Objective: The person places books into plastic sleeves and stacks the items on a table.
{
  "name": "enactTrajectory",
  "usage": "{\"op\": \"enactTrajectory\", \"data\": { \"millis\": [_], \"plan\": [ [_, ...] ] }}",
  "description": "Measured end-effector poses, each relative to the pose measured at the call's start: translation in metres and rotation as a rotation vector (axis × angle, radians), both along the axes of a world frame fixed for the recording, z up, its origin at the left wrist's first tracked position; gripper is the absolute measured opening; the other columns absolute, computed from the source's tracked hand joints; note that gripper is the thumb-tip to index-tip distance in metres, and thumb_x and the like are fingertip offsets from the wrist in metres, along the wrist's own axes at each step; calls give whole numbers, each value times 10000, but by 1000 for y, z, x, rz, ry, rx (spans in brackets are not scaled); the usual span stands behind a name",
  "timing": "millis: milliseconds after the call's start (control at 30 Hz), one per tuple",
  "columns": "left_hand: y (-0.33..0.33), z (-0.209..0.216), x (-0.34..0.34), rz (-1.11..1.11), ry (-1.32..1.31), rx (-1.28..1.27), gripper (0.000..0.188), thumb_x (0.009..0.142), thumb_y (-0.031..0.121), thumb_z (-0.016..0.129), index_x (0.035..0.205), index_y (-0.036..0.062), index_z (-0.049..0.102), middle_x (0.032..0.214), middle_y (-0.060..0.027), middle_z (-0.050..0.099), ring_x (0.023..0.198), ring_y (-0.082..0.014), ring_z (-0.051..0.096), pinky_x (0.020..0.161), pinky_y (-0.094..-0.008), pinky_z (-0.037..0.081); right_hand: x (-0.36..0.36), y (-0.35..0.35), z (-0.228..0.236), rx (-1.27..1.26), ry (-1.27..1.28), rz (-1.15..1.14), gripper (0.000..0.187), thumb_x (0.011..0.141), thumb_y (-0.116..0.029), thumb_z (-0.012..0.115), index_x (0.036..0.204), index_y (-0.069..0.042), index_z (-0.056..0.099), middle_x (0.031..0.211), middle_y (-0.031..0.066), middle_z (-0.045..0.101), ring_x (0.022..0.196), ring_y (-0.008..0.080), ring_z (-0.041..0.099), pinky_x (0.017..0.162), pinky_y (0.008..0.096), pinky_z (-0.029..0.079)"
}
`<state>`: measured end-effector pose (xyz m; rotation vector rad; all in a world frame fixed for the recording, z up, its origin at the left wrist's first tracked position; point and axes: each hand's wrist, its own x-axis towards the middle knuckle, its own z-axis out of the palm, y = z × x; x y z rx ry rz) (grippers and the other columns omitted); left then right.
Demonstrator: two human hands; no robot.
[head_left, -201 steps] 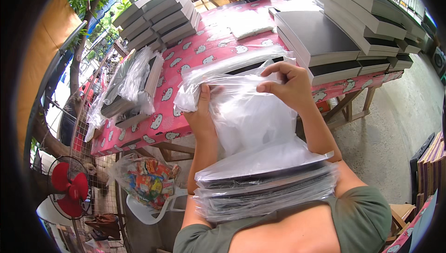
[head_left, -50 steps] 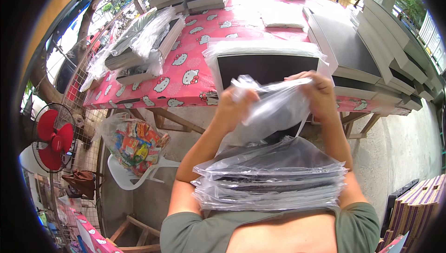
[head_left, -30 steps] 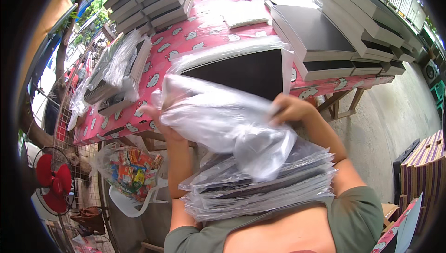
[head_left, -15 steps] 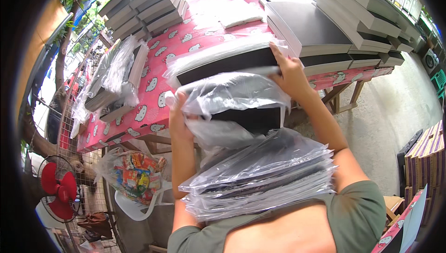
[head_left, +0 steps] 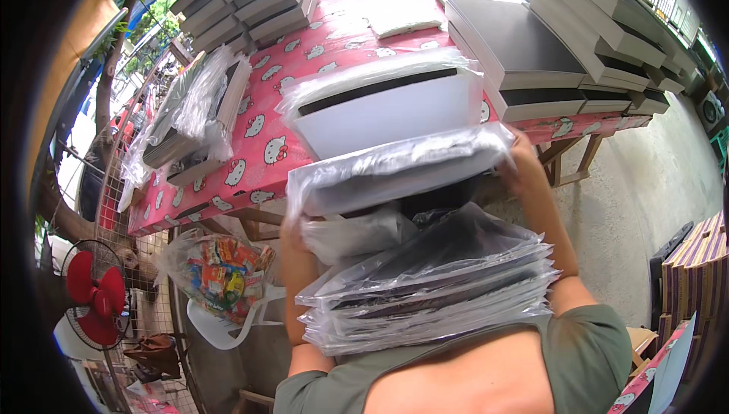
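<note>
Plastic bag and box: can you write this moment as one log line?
hands: both hold clear plastic bag | bag: over flat box | near: bagged stack, pink table

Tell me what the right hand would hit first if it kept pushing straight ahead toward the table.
Probably the stack of flat grey boxes on the table's near right edge. The right hand grips the end of the bagged box, just short of that stack; depth is unclear.

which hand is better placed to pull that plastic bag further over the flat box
Right, probably. The right hand shows at the clear bag's far corner by the white-and-black box. The left hand is hidden under the bag.
</note>
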<state>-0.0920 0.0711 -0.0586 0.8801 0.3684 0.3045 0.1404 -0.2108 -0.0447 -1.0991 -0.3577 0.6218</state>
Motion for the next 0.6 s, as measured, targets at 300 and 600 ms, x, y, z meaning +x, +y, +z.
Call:
{"op": "enactTrajectory", "data": {
  "millis": [300, 600],
  "plan": [
    [-24, -163, -35, 37, 563, 298, 254, 830, 219, 540, 1036, 70, 534, 987, -82, 576, 870, -200, 565, 761, -348, 460, -17, -64, -288, -1133, -393, 256, 250, 720, -93, 634, 951, -31, 560, 807, 70, 609, 652, 125, 585, 531, 225, 445],
    [176, -233, -59, 733, 492, -194, 330, 804, 277, 588, 1047, 60, 537, 1039, -72, 565, 916, -197, 552, 794, -359, 451, 14, -55, -255, -1355, -891, 164, 252, 719, -105, 622, 957, -45, 569, 768, 53, 611, 617, 79, 566, 466, 188, 397]
  ]
}}
